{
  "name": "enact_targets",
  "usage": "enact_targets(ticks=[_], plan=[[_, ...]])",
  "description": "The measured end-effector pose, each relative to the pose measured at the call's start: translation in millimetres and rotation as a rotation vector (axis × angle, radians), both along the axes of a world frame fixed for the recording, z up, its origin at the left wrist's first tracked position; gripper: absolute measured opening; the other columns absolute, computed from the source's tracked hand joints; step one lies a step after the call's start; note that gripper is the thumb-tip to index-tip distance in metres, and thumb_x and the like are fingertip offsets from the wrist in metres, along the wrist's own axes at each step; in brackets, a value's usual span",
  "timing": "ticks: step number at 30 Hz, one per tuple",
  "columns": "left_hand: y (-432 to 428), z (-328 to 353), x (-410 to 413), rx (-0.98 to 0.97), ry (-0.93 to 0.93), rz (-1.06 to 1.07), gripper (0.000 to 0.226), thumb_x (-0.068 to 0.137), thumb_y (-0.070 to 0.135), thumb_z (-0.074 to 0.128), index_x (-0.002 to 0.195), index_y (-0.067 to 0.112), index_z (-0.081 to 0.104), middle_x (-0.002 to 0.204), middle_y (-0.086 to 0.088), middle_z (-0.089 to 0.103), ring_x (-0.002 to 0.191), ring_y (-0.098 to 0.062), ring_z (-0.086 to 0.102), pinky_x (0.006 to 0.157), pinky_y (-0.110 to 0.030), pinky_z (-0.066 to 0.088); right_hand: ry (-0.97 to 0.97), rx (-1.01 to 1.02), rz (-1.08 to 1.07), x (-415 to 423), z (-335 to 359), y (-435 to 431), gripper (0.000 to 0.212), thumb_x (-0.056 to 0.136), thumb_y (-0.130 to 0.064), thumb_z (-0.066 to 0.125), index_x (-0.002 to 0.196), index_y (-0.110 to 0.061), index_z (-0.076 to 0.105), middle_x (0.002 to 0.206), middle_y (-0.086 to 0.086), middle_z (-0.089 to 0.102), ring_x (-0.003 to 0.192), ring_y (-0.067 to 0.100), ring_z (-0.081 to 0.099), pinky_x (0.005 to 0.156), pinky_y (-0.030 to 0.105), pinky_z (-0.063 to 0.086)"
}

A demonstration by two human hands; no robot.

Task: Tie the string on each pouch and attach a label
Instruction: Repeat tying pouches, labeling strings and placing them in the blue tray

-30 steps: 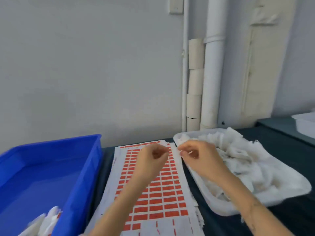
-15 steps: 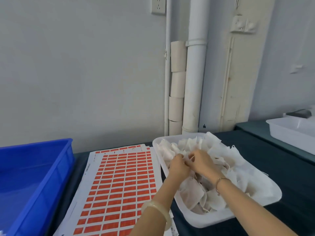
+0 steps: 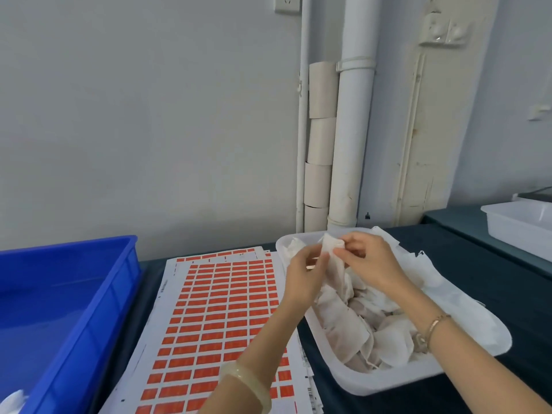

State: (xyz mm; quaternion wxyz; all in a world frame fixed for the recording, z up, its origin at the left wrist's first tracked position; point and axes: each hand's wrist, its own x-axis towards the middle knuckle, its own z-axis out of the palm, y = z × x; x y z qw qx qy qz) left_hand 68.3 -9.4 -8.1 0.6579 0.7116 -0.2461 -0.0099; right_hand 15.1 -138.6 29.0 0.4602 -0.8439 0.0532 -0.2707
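Sheet of orange labels (image 3: 215, 309) lies flat, nearest, between blue bin (image 3: 74, 324) and white tray (image 3: 373, 383). Tray holds a heap of white pouches (image 3: 352, 330). Over its far end: one pouch (image 3: 336, 264) lifted, hanging. Left hand (image 3: 301, 274) and right hand (image 3: 370, 264) both pinch its top edge, fingers curled. String not discernible. Beyond: second tray (image 3: 513, 225), wall pipe (image 3: 352, 130).

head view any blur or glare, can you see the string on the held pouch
Head view: soft even light, no hard shadows; faint sheen on the blue bin floor; the pouch pinched by left hand and right hand looks soft, string not discernible; label sheet print unreadable.
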Motion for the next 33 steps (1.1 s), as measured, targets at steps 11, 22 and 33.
enact_targets(ticks=[11, 22, 33], plan=[[80.0, 19.3, -43.7, -0.161, -0.043, 0.298, 0.007, 0.089, 0.033, 0.065, 0.090, 0.027, 0.061, 0.086, 0.015, 0.065, 0.081, -0.004, 0.065, 0.065, -0.011, 0.052, 0.009, 0.435, 0.336, -15.5, 18.4, 70.2, 0.015, 0.092, -0.017, 0.059, 0.100, -0.017, 0.072, 0.095, 0.004, 0.074, 0.092, 0.022, 0.070, 0.082, 0.035, 0.055], [152.7, 11.8, -72.0, -0.083, -0.596, 0.780, 0.023, 0.077, 0.005, 0.074, 0.070, 0.022, 0.061, 0.071, 0.020, 0.058, 0.075, -0.006, 0.059, 0.065, -0.007, 0.047, -0.089, 0.276, 0.196, -35.6, 16.0, 162.5, 0.049, 0.065, -0.071, 0.051, 0.084, -0.027, 0.063, 0.073, -0.013, 0.070, 0.069, 0.006, 0.069, 0.065, 0.020, 0.055], [178.8, -12.4, -74.3, 0.085, -0.808, 0.765, 0.005, 0.077, 0.013, 0.070, 0.080, 0.010, 0.068, 0.082, 0.004, 0.063, 0.080, -0.006, 0.055, 0.068, -0.010, 0.050, -0.075, 0.168, 0.247, -33.1, 4.8, 196.4, 0.012, 0.077, -0.038, 0.074, 0.074, -0.042, 0.063, 0.072, -0.027, 0.065, 0.071, -0.004, 0.067, 0.057, 0.005, 0.048]])
